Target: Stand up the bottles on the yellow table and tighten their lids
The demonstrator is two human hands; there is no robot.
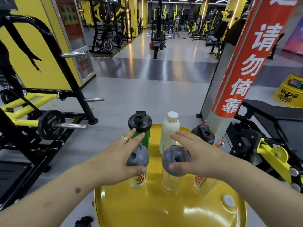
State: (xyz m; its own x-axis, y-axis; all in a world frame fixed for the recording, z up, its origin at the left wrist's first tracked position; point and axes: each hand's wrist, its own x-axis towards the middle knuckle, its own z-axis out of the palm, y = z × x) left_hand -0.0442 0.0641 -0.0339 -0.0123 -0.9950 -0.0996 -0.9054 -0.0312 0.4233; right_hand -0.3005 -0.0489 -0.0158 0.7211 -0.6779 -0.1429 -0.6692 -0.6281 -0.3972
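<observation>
Several bottles stand upright on the round yellow table [164,208]. At the back are a green bottle with a black lid [140,124] and a white bottle with a cream cap [169,133]. A clear bottle with a black lid [203,134] stands at the right, its middle hidden by my right arm. In front are two clear bottles with grey lids. My left hand [114,159] lies against the left grey lid [138,157], fingers spread, thumb at its rim. My right hand [200,159] hovers at the middle grey lid [174,159], fingers straight, thumb touching the lid.
A white plug [228,200] sits in the tabletop at the right. A red and silver pillar [237,76] rises just behind the table. A black and yellow weight rack [49,123] stands to the left, a bench machine [270,128] to the right.
</observation>
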